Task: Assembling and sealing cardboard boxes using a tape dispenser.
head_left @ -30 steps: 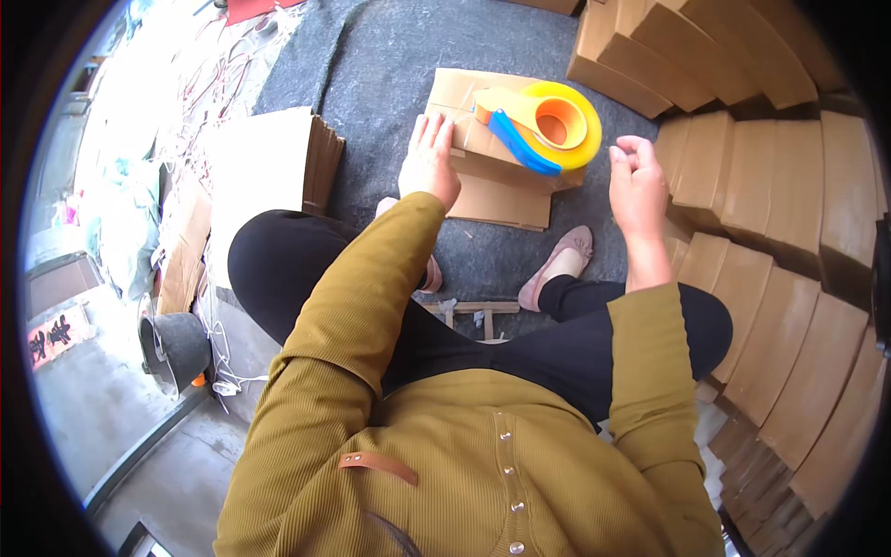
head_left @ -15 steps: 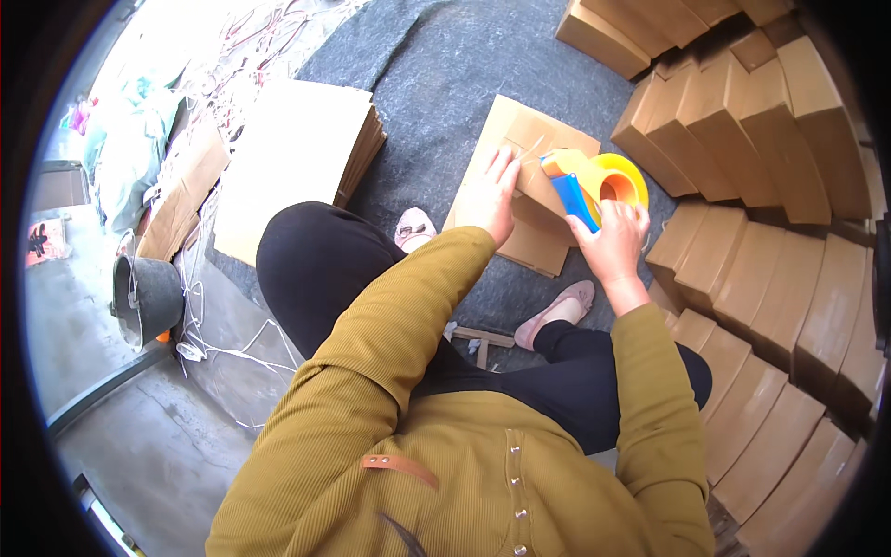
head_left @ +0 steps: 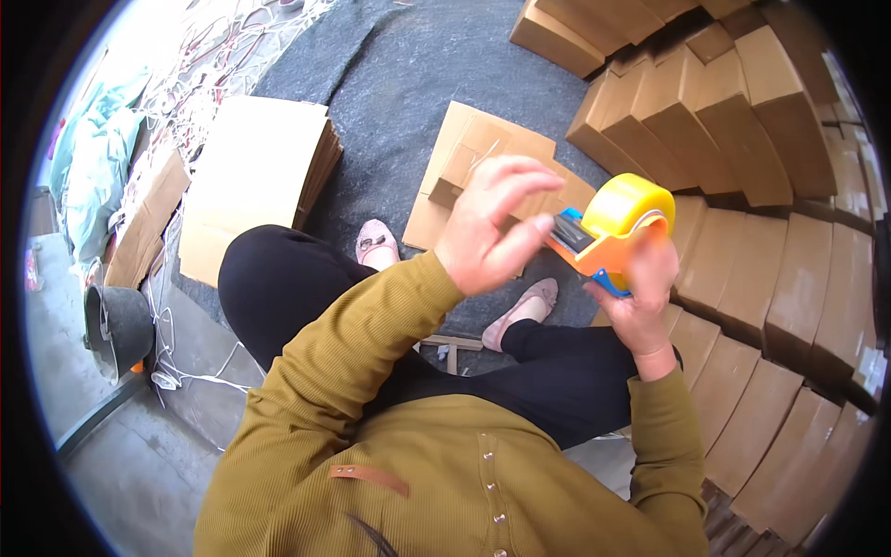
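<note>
My right hand [head_left: 647, 302] is closed around a tape gun [head_left: 605, 249], orange with blue parts and loaded with a wide yellow roll of tape [head_left: 631, 206]. The tape gun is raised and tilted, its front end toward my left hand [head_left: 492, 223]. That hand is open, fingers curved and spread, with the thumb close to the front of the tape gun; whether it touches the tape end I cannot tell. Beyond and partly behind my left hand, a brown cardboard box [head_left: 478, 130] with folded flaps lies on the dark ground sheet [head_left: 399, 84].
Rows of closed cardboard boxes [head_left: 742, 121] line the right side. A stack of flat cardboard [head_left: 246, 186] lies at the left, near my knee. Further left are a dark bucket [head_left: 121, 320], loose cords [head_left: 246, 56] and pale green plastic [head_left: 93, 158]. My feet rest near the box.
The tape gun has come off the box, nearer to me, and turned in my right hand. My left hand has left the cardboard and moved beside the tape gun's front. The view has shifted.
</note>
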The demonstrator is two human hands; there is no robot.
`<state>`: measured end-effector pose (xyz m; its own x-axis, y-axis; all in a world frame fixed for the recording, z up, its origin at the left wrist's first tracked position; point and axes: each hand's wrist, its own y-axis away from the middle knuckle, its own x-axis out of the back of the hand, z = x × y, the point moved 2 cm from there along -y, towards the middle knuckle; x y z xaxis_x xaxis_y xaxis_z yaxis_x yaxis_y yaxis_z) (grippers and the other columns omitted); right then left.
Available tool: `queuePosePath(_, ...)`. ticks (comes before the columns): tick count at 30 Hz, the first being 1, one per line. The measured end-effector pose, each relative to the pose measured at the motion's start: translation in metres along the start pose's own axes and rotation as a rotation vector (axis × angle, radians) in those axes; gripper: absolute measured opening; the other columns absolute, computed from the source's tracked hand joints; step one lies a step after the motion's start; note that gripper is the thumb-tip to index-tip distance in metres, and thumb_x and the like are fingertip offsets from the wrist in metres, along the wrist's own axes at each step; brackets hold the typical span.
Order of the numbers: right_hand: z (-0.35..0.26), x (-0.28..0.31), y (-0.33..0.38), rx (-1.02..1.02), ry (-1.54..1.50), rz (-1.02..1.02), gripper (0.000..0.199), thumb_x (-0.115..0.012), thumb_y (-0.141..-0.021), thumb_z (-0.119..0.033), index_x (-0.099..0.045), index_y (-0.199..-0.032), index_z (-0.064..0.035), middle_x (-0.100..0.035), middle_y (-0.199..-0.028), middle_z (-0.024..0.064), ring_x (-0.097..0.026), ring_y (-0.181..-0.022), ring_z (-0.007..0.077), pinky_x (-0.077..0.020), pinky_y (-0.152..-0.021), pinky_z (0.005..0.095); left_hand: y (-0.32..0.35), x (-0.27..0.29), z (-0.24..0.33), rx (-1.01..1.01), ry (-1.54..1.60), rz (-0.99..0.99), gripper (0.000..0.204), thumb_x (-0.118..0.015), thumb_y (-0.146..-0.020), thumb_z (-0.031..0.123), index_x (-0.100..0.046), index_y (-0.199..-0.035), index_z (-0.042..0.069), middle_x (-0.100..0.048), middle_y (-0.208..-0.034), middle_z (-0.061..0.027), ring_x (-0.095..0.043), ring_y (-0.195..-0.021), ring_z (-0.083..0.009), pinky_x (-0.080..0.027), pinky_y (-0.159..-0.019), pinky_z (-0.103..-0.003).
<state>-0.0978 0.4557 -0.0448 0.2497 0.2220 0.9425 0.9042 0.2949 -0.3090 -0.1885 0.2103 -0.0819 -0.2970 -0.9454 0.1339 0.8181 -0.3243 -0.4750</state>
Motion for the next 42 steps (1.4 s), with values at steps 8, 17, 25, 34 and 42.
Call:
queuePosePath(8,0.012,0.027,0.029,-0.109,-0.46,-0.351,0.069,-0.084,-0.072,-0.048,-0.067,-0.122,-0.0035,-0.066,-0.125,0.0156,-0.056,-0.126,0.0312,-0.0267,-0.116,0.0509,0.0,-0.01,0.02,0.288,0.36,-0.557,0.048,-0.078,-0.084,0.01,-0.061,-0.128,0.002,-0.059,-0.121,-0.0092,-0.057,-0.114,-0.0193,-0.045,-0.101,-0.033)
queuePosePath(17,0.004,0.032,0.041,-0.21,-0.782,-0.607,0.062,-0.083,-0.071,-0.045,-0.068,-0.11,0.0009,-0.067,-0.11,0.0129,-0.058,-0.114,0.031,-0.0319,-0.113,0.0468,0.017,-0.028,-0.005,0.863,0.872,-0.561,0.013,-0.06,-0.101,0.012,-0.068,-0.106,0.003,-0.068,-0.089,0.0005,-0.062,-0.078,-0.0085,-0.051,-0.073,-0.024)
queuePosePath(25,-0.011,0.013,0.054,-0.776,-1.197,-0.786,0.057,-0.079,-0.08,-0.045,-0.064,-0.109,0.0017,-0.064,-0.093,0.0034,-0.057,-0.083,0.0092,-0.0481,-0.076,0.025,0.058,-0.038,-0.028,1.148,0.738,-0.243,0.009,-0.069,-0.095,0.014,-0.066,-0.094,0.005,-0.067,-0.085,-0.0005,-0.061,-0.073,-0.0081,-0.05,-0.069,-0.024)
queuePosePath(34,0.007,-0.004,0.027,-0.901,-1.574,-0.685,0.079,-0.073,-0.077,-0.055,-0.059,-0.118,0.0118,-0.072,-0.087,0.0145,-0.07,-0.078,0.0186,-0.0545,-0.071,0.0258,0.027,0.024,-0.055,1.177,0.747,0.087,0.011,-0.073,-0.09,0.012,-0.064,-0.085,0.008,-0.064,-0.077,0.0002,-0.06,-0.063,-0.0093,-0.049,-0.059,-0.025)
queuePosePath(42,0.044,0.006,-0.015,-0.896,-1.372,-0.725,0.067,-0.074,-0.079,-0.054,-0.065,-0.11,0.0043,-0.069,-0.091,0.0053,-0.063,-0.081,0.0098,-0.0496,-0.071,0.0227,-0.013,0.048,-0.108,1.116,0.694,0.168,0.016,-0.077,-0.089,0.017,-0.064,-0.086,0.008,-0.061,-0.075,0.001,-0.055,-0.064,-0.0076,-0.046,-0.061,-0.024)
